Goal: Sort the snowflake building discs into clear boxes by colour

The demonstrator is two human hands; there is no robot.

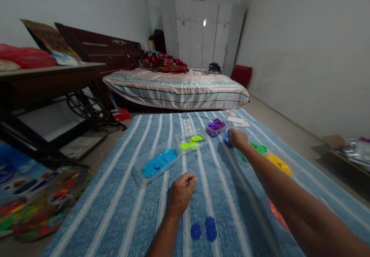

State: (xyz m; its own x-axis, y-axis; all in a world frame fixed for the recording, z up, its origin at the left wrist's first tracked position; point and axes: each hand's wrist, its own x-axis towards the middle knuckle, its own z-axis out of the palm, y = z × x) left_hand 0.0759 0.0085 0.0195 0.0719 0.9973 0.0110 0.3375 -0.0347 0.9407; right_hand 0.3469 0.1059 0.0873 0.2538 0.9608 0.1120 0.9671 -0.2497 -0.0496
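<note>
My right hand (237, 137) reaches to a small clear box of blue discs (227, 139), fingers closed at its rim; whether a disc is pinched in them is hard to see. Nearer to me, my left hand (182, 191) rests on the striped cloth (153, 218), its fingers curled together; what they may hold is hidden. Below it lie a dark blue notched disc (195, 231) and a few more like it (211, 228). Light blue discs (160, 162) fill a long clear tray to the left. Behind them stands a tray of yellow-green discs (192, 143).
Purple discs (215, 127) sit in a box at the back. Green discs (259, 148), yellow discs (279, 164) and orange pieces (277, 212) lie on the right, partly behind my forearm. White cards (238, 121) lie at the far edge. Beyond is a bed (179, 89).
</note>
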